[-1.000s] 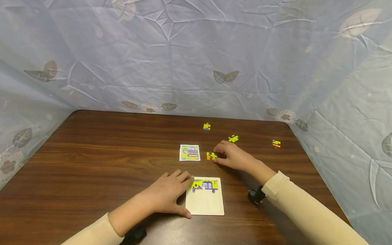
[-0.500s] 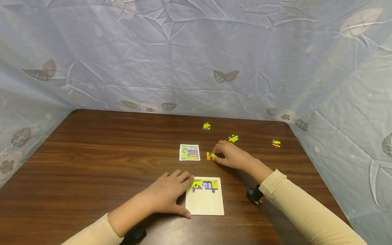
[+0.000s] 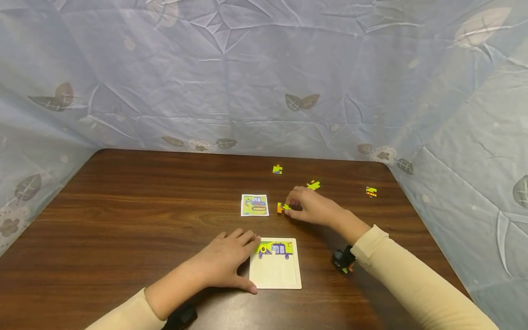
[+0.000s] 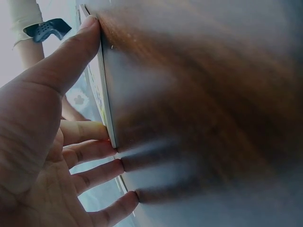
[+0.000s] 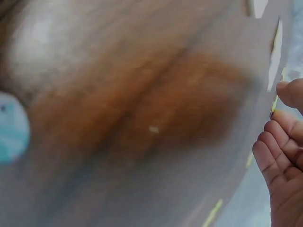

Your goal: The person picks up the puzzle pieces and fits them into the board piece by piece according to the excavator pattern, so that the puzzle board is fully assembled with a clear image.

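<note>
My left hand [image 3: 224, 261] rests with spread, fairly straight fingers along the left side of a pale puzzle board [image 3: 274, 275]. Its thumb lies by the board's near corner and its index finger by the far corner. Joined pieces showing a purple vehicle [image 3: 278, 249] fill the board's upper strip. Beyond the board, my right hand [image 3: 315, 207] pinches a green and orange puzzle piece [image 3: 281, 208] between thumb and index finger, low over the table. In the right wrist view this piece [image 5: 274, 103] appears nearly edge-on, partly hidden by the fingertips.
A square picture card [image 3: 255, 205] lies left of the held piece. Loose puzzle pieces sit farther back: one green [image 3: 277, 169], one behind my right hand [image 3: 313, 185], one at the right [image 3: 371, 191]. Another colourful bit [image 3: 345, 270] shows under the right wrist camera. Curtains border the table.
My right thumb and index finger have closed in on the green and orange piece, covering more of its right side. The left hand and the board stay in place.
</note>
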`<state>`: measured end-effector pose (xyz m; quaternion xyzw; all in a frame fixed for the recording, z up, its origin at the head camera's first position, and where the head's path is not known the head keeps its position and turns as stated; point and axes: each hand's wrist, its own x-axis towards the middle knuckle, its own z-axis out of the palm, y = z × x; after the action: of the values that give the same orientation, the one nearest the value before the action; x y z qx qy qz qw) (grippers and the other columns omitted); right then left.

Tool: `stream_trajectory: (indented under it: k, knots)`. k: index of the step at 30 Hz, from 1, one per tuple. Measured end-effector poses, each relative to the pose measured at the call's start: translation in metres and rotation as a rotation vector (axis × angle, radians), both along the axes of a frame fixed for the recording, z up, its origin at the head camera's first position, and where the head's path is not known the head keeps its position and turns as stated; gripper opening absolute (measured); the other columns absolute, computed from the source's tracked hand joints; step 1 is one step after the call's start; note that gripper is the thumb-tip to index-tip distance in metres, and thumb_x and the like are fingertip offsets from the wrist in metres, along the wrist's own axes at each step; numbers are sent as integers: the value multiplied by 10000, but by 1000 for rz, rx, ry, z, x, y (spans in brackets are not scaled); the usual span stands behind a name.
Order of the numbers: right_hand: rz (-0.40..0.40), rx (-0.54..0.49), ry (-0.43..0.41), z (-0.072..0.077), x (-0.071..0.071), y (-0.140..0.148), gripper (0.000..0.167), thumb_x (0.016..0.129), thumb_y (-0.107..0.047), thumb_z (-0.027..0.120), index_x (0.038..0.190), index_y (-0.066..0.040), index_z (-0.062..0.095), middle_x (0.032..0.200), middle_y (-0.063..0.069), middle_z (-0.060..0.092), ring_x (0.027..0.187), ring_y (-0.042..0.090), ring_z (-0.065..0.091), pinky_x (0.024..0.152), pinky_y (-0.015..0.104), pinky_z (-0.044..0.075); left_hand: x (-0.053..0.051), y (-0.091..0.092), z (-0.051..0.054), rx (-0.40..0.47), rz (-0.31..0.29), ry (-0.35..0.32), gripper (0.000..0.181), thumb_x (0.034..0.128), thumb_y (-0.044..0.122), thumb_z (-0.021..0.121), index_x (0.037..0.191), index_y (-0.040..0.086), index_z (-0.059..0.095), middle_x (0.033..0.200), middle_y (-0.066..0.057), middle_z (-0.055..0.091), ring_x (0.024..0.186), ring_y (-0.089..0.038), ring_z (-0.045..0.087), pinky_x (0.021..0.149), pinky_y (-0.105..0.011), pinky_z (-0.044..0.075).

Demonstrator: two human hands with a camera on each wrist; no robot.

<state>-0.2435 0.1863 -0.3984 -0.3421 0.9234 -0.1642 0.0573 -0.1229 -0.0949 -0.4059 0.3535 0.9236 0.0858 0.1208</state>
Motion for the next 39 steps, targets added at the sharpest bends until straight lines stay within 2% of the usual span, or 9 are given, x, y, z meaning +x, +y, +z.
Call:
stream_trajectory:
  k: [12,18,26,33,39]
  knots:
    - [5,-75,61,41,8,-4,205,940,-195,775,1056,-38,713,1011,71,687,915,183,660,832,356,593,1,0,-1,5,0,-7,1099,779,760,750,1591,89,439,1608,-86,481,1461,-314,468,1106,-686,451]
    - [14,-69,71,53,16,-6,230,932,-211,789,1065,-40,709,1031,58,680,944,182,647,856,354,585,1,0,0,-3,2,-7,1100,778,764,749,1591,92,438,1610,-86,481,1462,-310,469,1105,-677,456]
    - [53,-63,42,53,34,-13,220,947,-233,773,1066,-59,711,1050,45,667,985,186,664,880,350,597,0,-1,-1,-7,7,-5,1109,768,786,736,1587,97,444,1611,-89,480,1470,-323,465,1111,-677,454]
    - [129,-57,71,47,48,-19,215,954,-236,767,1079,-71,710,1051,35,663,912,138,627,791,272,578,-1,-1,-2,-2,-5,29,1104,753,786,753,1566,93,472,1565,-82,521,1430,-303,498,1080,-662,484]
    - [166,-20,91,43,62,-27,219,959,-269,764,1079,-93,714,1035,4,658,891,99,569,777,241,554,-1,-1,-3,-4,-10,45,1096,752,789,753,1557,95,483,1546,-79,537,1414,-291,510,1067,-652,495]
